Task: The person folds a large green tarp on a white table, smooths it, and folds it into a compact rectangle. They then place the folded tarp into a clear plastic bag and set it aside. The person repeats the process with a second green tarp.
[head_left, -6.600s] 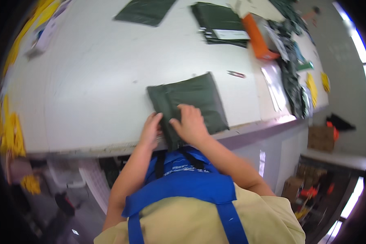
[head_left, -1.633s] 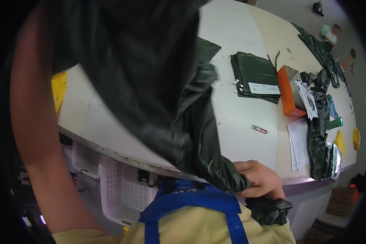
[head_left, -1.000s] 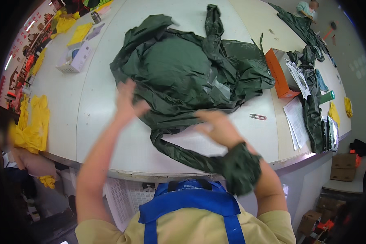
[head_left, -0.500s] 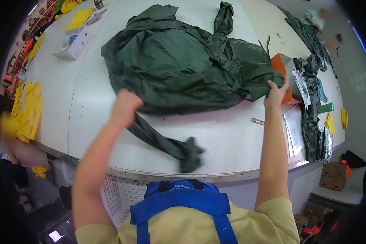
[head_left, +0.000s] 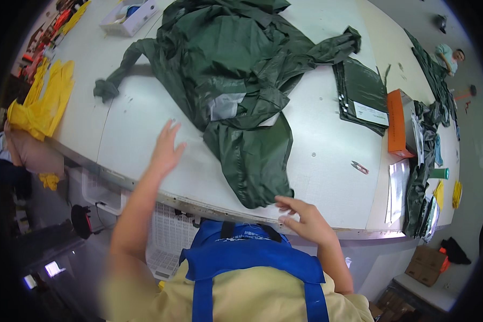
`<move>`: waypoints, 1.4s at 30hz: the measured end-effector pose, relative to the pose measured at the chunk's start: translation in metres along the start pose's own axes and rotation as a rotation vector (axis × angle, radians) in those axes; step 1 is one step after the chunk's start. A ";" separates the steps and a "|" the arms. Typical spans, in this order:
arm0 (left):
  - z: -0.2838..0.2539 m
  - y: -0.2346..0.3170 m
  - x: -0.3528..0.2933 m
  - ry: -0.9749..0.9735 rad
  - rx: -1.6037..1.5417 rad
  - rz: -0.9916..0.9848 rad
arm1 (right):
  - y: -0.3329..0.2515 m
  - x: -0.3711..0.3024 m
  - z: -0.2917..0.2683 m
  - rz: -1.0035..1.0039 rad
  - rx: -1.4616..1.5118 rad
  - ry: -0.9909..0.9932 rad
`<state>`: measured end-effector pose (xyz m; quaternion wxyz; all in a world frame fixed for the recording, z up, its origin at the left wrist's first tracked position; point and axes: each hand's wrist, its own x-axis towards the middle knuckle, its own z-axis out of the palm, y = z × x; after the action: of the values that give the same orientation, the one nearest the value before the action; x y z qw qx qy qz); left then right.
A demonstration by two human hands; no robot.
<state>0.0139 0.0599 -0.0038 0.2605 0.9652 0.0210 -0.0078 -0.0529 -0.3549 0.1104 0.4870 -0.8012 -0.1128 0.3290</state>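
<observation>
A dark green rain jacket (head_left: pixel 214 59) lies rumpled on the white table, its sleeves spread to the left and right. A narrower part of it reaches toward the table's front edge, with a pale grey patch (head_left: pixel 226 106) showing above. My left hand (head_left: pixel 167 152) hovers over bare tabletop left of this part, fingers apart and holding nothing. My right hand (head_left: pixel 307 220) is at the near end of the jacket, fingers stretched out and thumb apart. Its fingertips are beside the fabric's lower corner; whether they touch it I cannot tell.
Right of the jacket lie a folded dark green packet (head_left: pixel 362 94) with a white label and small thread snips (head_left: pixel 359 167). Farther right stand an orange box (head_left: pixel 397 121) and paper sheets (head_left: pixel 396 190). Yellow garments (head_left: pixel 51 102) hang over the left edge; a white box (head_left: pixel 127 19) stands at the back.
The jacket has turned and spread out, its near end now toward me. My left hand has let go; my right hand has come down and inward. The packet and snips show more fully.
</observation>
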 end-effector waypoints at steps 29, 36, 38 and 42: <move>0.457 -0.263 -0.417 -0.269 -0.414 -0.976 | 0.173 0.074 0.120 -0.370 -1.183 0.392; 0.470 -0.227 -0.407 -0.390 -0.065 -0.898 | 0.164 0.073 0.137 -0.356 -0.974 0.431; 0.484 -0.203 -0.422 -0.428 -0.033 -0.832 | 0.163 0.078 0.145 -0.448 -0.932 0.423; 0.534 -0.126 -0.451 -0.490 -0.022 -0.665 | 0.163 0.078 0.146 -0.429 -0.874 0.416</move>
<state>-0.4444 -0.1163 -0.5166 0.2513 0.8726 0.2692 -0.3208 -0.1092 -0.2943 -0.1070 0.1758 -0.9367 -0.3019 -0.0216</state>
